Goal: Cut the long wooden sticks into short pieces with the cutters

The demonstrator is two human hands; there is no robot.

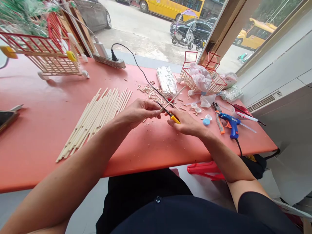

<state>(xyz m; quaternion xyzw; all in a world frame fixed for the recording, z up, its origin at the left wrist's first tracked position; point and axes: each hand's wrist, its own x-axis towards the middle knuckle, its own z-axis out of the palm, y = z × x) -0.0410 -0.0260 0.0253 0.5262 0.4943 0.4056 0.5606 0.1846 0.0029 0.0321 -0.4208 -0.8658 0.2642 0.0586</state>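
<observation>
My left hand (137,112) pinches the near end of a thin wooden stick (179,92), which slants up and away to the right. My right hand (188,123) is closed round yellow-handled scissors (175,119). Their dark blades cross the stick close to my left fingertips; whether they bite into it I cannot tell. Left of my hands lies a spread bundle of long wooden sticks (95,120). Short cut stick pieces (151,94) are scattered just beyond my fingers, with a black cord running over them.
A stick-built toy cart (60,65) stands at the back left, near a power strip (109,61). Another small cart (216,81) holds a plastic bag at the back right. A blue glue gun (231,123), pliers (218,120) and bottle caps (206,122) lie right of my hands.
</observation>
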